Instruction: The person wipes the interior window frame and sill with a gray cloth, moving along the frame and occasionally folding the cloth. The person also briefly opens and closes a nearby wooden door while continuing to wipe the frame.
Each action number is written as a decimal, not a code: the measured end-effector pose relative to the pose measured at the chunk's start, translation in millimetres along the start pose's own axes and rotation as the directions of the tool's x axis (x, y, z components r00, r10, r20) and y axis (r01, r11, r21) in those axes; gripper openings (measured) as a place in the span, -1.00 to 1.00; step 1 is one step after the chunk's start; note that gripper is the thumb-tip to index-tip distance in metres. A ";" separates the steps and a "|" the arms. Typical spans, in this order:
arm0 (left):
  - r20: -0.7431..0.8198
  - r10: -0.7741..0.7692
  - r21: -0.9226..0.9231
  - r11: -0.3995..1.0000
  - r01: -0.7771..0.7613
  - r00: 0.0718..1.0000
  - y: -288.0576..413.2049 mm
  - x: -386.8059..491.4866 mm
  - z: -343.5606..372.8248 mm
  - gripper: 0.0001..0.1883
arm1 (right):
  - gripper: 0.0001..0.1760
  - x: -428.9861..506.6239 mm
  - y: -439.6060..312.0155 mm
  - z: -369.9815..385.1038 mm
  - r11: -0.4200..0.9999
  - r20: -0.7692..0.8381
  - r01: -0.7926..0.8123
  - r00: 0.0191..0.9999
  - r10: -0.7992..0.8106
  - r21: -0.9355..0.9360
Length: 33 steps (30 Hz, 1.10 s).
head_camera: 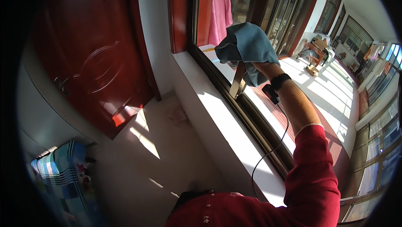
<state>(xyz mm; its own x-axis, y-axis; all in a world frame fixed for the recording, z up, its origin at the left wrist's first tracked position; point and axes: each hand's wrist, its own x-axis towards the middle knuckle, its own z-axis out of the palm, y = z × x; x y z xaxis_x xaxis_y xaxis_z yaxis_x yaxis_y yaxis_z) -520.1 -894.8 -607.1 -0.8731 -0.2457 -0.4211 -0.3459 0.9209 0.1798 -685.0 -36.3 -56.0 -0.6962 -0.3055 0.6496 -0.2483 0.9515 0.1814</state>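
Note:
My right hand [265,70] reaches out through an open window and holds a blue-grey cloth [251,43]. The cloth drapes over most of the hand and fingers. It lies against the upright edge of a window sash [237,80], though the exact contact is hidden. Below it runs the dark metal window track [220,85], along a white sill [216,107]. Around my wrist is a black strap [280,81] with a small black device [270,94], from which a thin cable [277,145] hangs over the sill. My left hand is out of view.
To the left stands a red door [103,54] with a metal handle [62,86]. A checked cloth [59,170] lies at the lower left. Pink fabric [220,10] hangs behind the glass. Beyond the window, a sunlit room holds a cluttered table [317,54] and a cardboard box [312,71].

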 end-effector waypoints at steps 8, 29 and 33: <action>0.064 0.019 0.072 0.997 -0.023 0.998 -11.3 17.4 27.1 -0.60 | -0.72 148.0 102.7 -165.0 0.852 -0.441 -0.092 0.881 -0.172 -0.515; -0.124 0.461 0.389 0.837 -0.385 0.878 -31.4 -64.8 83.7 -0.81 | -0.53 1.0 70.4 -33.8 0.988 -0.504 -0.111 0.850 0.150 0.107; -0.074 0.389 0.247 0.899 -0.361 0.918 -33.3 -86.6 106.8 -0.76 | -0.61 -37.8 43.4 -10.3 0.992 -0.406 -0.110 0.905 0.127 0.066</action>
<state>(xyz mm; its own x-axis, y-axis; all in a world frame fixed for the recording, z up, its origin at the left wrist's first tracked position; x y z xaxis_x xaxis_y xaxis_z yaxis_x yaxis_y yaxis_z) -396.2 -871.9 -671.6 -0.9617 0.1105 -0.2510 0.0894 0.9915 0.0942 -662.5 17.0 -65.1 -0.3880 -0.1416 0.9107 -0.2141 0.9749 0.0603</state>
